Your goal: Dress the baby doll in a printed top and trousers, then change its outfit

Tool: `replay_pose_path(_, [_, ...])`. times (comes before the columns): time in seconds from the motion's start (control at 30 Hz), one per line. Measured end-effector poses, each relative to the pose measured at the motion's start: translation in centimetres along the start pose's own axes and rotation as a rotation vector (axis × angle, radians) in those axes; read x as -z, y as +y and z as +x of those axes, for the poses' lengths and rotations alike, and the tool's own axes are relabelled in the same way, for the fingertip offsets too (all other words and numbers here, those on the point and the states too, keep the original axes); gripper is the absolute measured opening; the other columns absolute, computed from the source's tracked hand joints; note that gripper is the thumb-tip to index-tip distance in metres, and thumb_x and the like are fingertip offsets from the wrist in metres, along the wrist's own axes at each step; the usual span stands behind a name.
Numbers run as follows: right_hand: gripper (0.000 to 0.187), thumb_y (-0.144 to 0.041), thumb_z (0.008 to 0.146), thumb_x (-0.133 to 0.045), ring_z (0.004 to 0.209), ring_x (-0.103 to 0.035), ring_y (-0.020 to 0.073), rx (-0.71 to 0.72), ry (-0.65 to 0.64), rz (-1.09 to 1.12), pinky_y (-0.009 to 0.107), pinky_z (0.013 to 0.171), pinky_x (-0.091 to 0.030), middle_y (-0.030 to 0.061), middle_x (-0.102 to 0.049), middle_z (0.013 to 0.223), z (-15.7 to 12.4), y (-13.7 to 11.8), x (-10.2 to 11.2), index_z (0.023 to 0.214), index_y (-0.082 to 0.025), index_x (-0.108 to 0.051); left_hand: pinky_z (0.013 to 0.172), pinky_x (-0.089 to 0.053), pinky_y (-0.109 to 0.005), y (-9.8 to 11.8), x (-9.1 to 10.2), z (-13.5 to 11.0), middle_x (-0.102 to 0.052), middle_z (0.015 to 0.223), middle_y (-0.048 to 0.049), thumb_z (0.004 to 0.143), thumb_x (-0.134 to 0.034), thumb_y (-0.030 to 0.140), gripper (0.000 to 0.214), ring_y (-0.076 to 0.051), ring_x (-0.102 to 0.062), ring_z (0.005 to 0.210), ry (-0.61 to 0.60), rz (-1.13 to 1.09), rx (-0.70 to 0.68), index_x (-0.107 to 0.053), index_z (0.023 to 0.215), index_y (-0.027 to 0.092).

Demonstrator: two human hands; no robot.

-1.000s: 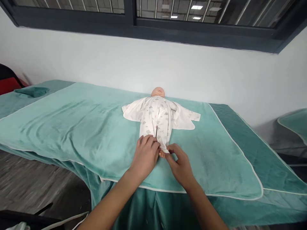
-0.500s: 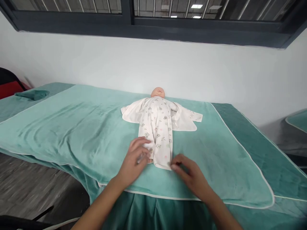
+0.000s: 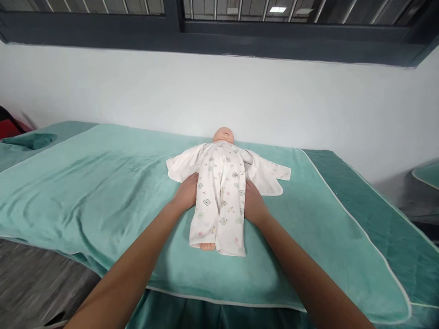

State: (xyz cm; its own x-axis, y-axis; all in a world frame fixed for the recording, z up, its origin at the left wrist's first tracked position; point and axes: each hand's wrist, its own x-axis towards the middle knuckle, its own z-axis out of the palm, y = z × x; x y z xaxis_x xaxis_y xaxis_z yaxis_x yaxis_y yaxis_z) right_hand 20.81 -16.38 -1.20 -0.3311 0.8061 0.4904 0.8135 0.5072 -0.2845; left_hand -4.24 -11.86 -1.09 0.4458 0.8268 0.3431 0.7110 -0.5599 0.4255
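A baby doll lies on its back on a green blanket, its head toward the wall. White printed baby trousers cover its front from near the neck down to the legs. Spread out at both sides is a white baby shirt with its sleeves outstretched. Below the hem on the left, a bit of the doll's foot shows. My left hand presses against the doll's left-of-picture side, and my right hand against the opposite side. Both are closed in on the clothed doll, their fingertips partly hidden by the cloth.
Green covers drape over the bed and hang down its front edge. A folded green cloth lies at the far left. Behind the bed rise a white wall and a dark window frame.
Both hands have moved from the trouser hems up to the sides of the doll's middle. The hems now lie free, and the view has shifted slightly.
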Motion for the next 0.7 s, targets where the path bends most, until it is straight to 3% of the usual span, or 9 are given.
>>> replay_pose_path(0.13, [0.031,-0.021,0.095,-0.050,0.114,-0.054,0.0268,-0.070,-0.037,-0.029,0.043,0.101,-0.047,0.0116,-0.065,0.115,0.6,0.7,-0.6,0.121,-0.017,-0.065,0.096,-0.054,-0.044,0.4,-0.3,1.6,-0.070,0.125,-0.0107,0.086,-0.059,0.034,0.037,-0.034,-0.065,0.114,-0.002,-0.126,0.127,-0.067,0.120,0.021])
replay_pose_path(0.4, [0.026,-0.019,0.095,-0.048,0.111,-0.058,0.0299,-0.165,-0.020,-0.004,0.045,0.095,-0.048,0.0135,-0.067,0.113,1.4,0.5,-1.1,0.112,-0.017,-0.067,0.105,-0.048,-0.047,-0.2,-1.0,2.7,-0.072,0.117,-0.0121,0.081,-0.066,0.037,0.041,-0.036,-0.062,0.116,0.019,-0.196,0.091,-0.067,0.118,0.020])
replay_pose_path(0.57, [0.028,-0.026,0.093,-0.053,0.107,-0.063,0.0275,-0.110,-0.018,0.115,0.041,0.090,-0.054,0.0105,-0.068,0.112,0.8,0.6,-0.4,0.116,-0.021,-0.067,0.100,-0.050,-0.048,-0.4,-1.1,2.5,-0.072,0.112,-0.0119,0.086,-0.060,0.036,0.036,-0.035,-0.064,0.110,0.045,-0.196,0.117,-0.067,0.118,0.020])
replay_pose_path(0.7, [0.032,-0.030,0.089,-0.060,0.112,-0.062,0.0289,-0.030,0.014,0.302,0.041,0.092,-0.054,0.0104,-0.067,0.118,-0.1,0.6,0.2,0.118,-0.023,-0.068,0.099,-0.049,-0.048,-0.1,-0.9,2.4,-0.071,0.114,-0.0130,0.084,-0.062,0.033,0.028,-0.036,-0.063,0.111,0.053,-0.153,0.078,-0.070,0.108,0.019])
